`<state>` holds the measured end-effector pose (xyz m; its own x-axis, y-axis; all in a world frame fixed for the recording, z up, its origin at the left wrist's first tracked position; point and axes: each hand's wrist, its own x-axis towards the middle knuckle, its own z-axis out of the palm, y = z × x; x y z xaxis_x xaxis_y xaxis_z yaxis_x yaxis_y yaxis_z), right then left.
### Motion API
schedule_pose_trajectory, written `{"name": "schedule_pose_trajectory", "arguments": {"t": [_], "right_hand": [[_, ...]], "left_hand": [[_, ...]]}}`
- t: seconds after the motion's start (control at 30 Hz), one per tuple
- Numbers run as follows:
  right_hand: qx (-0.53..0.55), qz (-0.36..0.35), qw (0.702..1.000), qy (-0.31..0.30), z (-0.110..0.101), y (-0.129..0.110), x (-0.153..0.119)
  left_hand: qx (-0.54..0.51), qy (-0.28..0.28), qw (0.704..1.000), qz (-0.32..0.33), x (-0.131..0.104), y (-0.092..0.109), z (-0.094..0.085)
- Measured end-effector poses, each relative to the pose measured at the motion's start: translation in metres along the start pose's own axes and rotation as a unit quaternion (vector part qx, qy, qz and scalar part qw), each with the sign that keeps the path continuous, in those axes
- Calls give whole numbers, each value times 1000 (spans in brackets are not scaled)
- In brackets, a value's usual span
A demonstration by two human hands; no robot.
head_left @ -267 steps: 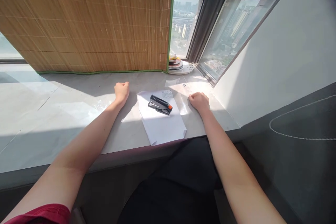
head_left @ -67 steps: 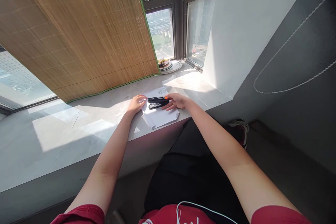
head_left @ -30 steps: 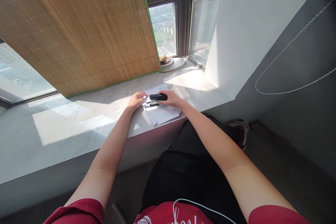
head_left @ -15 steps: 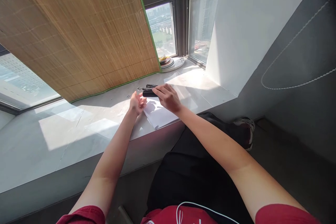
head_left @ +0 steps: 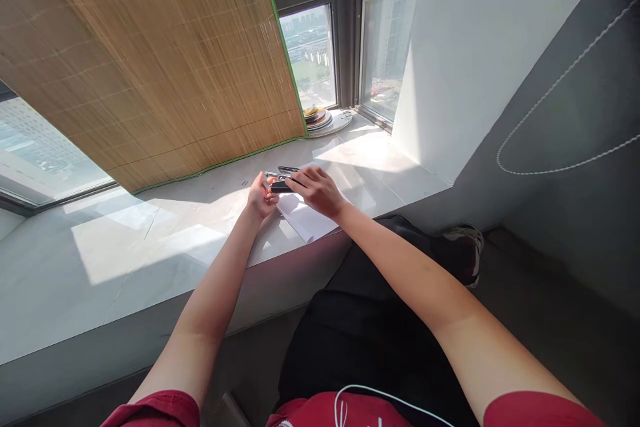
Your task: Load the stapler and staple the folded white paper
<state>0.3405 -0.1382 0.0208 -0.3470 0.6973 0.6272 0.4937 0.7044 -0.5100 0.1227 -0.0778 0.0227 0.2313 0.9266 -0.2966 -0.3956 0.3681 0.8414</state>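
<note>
Stapler (head_left: 281,187), black: gripped by the right hand (head_left: 319,191). Left hand (head_left: 261,199): placed at its tip, hold indeterminable. Paper (head_left: 306,217): laid beneath, at the sill's (head_left: 190,240) front edge.

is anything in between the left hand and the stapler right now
Nothing visible stands between the left hand and the stapler: the fingers are right at its near end, though exact contact is hard to make out. The right hand grips and covers the other end, and the paper lies below.
</note>
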Motion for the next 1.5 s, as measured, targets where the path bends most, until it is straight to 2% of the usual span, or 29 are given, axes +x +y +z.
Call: {"name": "schedule_pose_trajectory", "arguments": {"t": [0.07, 0.13, 0.2, 0.27, 0.37, 0.5, 0.57, 0.67, 0.73, 0.77, 0.87, 0.93, 1.03, 1.13, 1.23, 1.27, 1.33, 1.37, 1.43, 1.5], "right_hand": [[-11, 70, 994, 78, 0, 11, 0], [16, 149, 983, 105, -2, 25, 0], [54, 206, 974, 79, -5, 37, 0], [77, 235, 968, 42, -6, 46, -1], [86, 240, 967, -2, -4, 50, -3], [59, 246, 966, -44, 0, 52, -7], [66, 228, 970, -51, -2, 52, -8], [52, 159, 986, 12, -3, 40, 1], [15, 111, 992, 54, 2, 23, 16], [-2, 90, 994, 55, 8, 12, 26], [-24, 48, 998, -12, 36, -23, 60], [-53, 71, 995, -48, 56, -39, 78], [-59, 117, 988, -81, 77, -48, 93], [-38, 108, 990, -81, 75, -44, 96], [-27, 103, 994, -28, 50, -27, 97], [-30, 114, 993, -5, 37, -15, 96], [-59, 160, 985, 39, 10, 17, 92], [-72, 182, 979, 52, -4, 38, 88], [-101, 245, 963, 57, -27, 82, 76], [-161, 355, 920, 26, -42, 124, 62]], "left_hand": [[-23, -22, 999, 34, -1, 1, -1], [-25, -35, 996, 72, -4, 2, -3], [-4, -35, 994, 105, -7, 4, -4], [10, -38, 991, 129, -9, 6, -4], [12, -45, 989, 141, -11, 7, -4], [34, -21, 986, 159, -8, 7, -7], [43, -9, 984, 174, -6, 7, -8], [58, -3, 980, 191, -5, 7, -7], [78, -9, 976, 201, -4, 6, -6], [93, -12, 974, 206, -4, 6, -6], [148, -18, 964, 219, -3, 4, -8], [179, -25, 957, 228, -2, 2, -12], [219, -25, 943, 249, -1, 2, -19], [237, -17, 937, 256, 1, 5, -21], [222, 4, 933, 282, 6, 11, -23], [217, 27, 929, 299, 9, 12, -26], [241, 109, 905, 333, 16, 16, -37], [277, 162, 883, 343, 19, 17, -45], [395, 257, 813, 343, 25, 18, -64], [490, 304, 748, 328, 30, 16, -83]]}}
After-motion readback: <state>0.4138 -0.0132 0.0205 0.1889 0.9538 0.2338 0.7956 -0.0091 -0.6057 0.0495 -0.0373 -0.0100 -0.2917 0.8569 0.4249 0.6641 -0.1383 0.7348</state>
